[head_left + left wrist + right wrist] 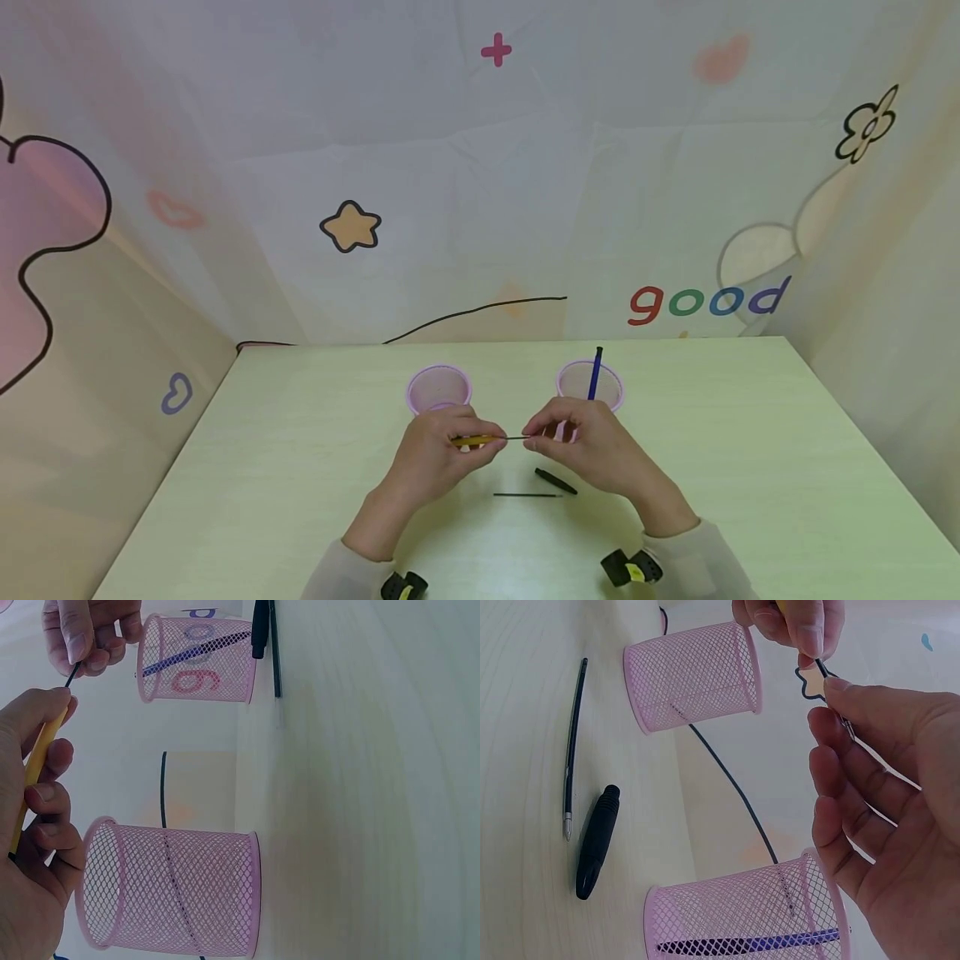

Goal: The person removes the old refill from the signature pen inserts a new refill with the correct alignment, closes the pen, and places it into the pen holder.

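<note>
My left hand (433, 454) grips a yellow pen barrel (39, 757) lying across its fingers. From the barrel's end sticks out a thin dark pen refill (516, 437), and my right hand (592, 443) pinches it between thumb and forefinger. A silvery tip of that refill shows beside the right fingers in the right wrist view; how much of it sits inside the barrel is hidden. Both hands are raised over the table, close together. Below them lie a loose dark refill (572, 750) and a short black pen part (598, 844), which has a ribbed end.
Two pink mesh pen holders stand behind the hands: the left holder (408, 392) and the right holder (622, 390). A blue pen (596, 375) with a black end leans in the right one. Under everything is a pale table (247, 500), with a printed cloth (450, 183) behind it.
</note>
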Motion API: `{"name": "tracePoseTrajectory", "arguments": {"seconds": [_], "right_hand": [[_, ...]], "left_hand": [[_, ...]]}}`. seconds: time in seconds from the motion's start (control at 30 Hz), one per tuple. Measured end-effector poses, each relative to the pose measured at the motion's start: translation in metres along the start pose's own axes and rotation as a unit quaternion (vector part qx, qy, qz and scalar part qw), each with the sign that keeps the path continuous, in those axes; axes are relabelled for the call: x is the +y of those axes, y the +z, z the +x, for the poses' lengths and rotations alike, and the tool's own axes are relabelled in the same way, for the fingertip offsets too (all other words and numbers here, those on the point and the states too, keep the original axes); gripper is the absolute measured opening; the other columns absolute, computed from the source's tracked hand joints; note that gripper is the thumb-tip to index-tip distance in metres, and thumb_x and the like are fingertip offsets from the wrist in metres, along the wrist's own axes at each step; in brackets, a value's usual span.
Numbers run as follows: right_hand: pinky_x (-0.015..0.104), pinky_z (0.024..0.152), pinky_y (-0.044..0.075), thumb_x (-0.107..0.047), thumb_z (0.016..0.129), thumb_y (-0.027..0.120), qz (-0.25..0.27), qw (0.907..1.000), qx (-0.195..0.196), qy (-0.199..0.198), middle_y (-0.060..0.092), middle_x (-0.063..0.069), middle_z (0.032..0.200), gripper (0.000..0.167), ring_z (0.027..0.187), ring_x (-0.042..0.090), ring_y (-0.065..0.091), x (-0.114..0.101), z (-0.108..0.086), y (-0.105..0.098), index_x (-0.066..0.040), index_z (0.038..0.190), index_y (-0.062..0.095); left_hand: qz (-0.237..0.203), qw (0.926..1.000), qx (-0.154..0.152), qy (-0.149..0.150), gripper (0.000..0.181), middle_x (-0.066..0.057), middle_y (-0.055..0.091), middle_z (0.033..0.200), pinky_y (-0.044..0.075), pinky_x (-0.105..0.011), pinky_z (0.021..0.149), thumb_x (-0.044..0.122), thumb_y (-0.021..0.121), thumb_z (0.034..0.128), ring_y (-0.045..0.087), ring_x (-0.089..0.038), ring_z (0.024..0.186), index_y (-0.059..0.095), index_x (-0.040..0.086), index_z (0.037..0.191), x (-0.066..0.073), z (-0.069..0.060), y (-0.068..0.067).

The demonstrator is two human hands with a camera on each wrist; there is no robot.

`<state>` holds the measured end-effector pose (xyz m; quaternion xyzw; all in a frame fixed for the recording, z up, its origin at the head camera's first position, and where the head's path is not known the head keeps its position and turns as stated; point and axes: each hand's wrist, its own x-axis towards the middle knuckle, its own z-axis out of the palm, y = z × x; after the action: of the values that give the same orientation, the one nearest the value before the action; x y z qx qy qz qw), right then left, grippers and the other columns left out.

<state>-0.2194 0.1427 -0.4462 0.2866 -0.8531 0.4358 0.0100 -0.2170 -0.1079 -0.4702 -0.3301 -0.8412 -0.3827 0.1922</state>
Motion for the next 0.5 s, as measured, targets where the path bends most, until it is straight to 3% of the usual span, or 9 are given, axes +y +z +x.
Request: {"name": "tracePoseTrajectory", "arguments": {"seconds": [0.27,0.5], "right_hand": [[0.026,0.071,0.053,-0.018,0.09,0.082,0.003,0.9999,-0.011,-0.004,0.073,-0.011,0.093,0.012,0.083,0.009,0.062,0.0028,0.0,-0.0014,-0.024,0.099,0.077],[0.026,0.072,0.054,-0.018,0.089,0.083,0.003,0.9998,-0.022,0.003,0.072,-0.008,0.094,0.017,0.084,0.01,0.062,0.0036,-0.0011,-0.0059,-0.015,0.105,0.077]], "left_hand": [[0.004,1.0,0.003,0.004,0.006,0.015,0.068,0.076,0.043,-0.015,0.06,0.021,0.083,0.0883,0.05,0.001,0.068,0.083,0.027,0.091,-0.0017,-0.0004,0.0008],[0.003,1.0,0.003,0.002,0.008,0.016,0.068,0.076,0.043,-0.015,0.06,0.02,0.084,0.0878,0.049,0.003,0.068,0.083,0.028,0.091,-0.0023,-0.0008,0.0014]]}}
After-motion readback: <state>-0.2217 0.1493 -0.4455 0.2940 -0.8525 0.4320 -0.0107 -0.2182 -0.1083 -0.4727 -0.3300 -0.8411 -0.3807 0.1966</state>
